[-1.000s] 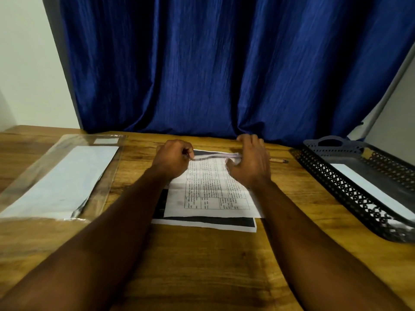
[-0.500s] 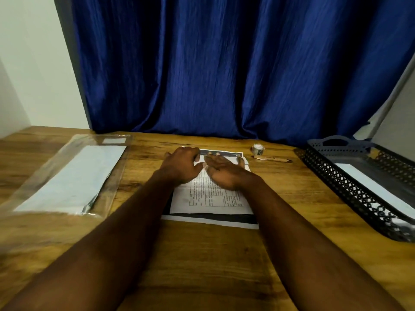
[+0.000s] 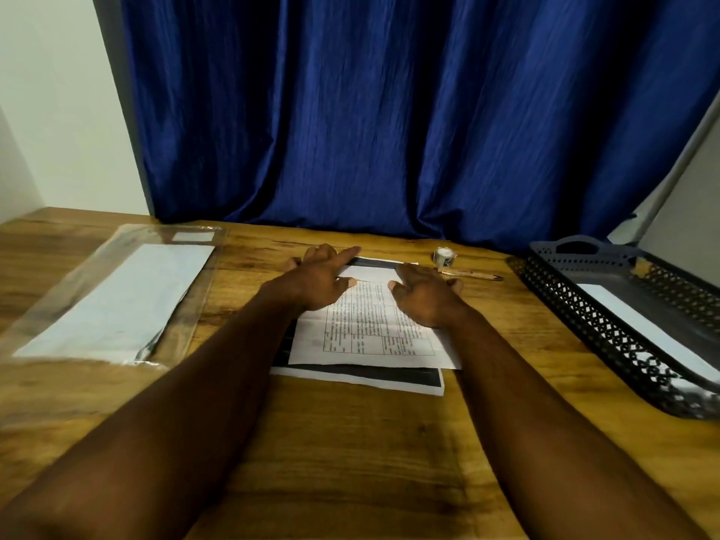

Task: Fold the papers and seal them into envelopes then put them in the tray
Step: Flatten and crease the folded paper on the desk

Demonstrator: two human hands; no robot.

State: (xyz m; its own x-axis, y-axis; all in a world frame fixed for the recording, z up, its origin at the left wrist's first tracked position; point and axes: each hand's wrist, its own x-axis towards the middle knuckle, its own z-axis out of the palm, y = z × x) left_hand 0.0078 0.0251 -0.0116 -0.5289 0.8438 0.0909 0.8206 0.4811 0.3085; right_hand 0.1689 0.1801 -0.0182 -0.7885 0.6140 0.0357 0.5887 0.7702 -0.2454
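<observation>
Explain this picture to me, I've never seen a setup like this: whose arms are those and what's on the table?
No machine: a person wears a camera on the head, so you look down along their arms. The left hand and right hand lie flat, fingers straight, pressing the far end of a white printed paper sheet; neither grips anything. It lies on a dark-bordered sheet on the brown wooden table. Left: a clear plastic sleeve of white envelopes. Right: a black perforated tray holding one white envelope. Behind the paper: a small tape roll and a wooden pen.

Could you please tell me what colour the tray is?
The tray is dark grey with lattice walls; head view.
</observation>
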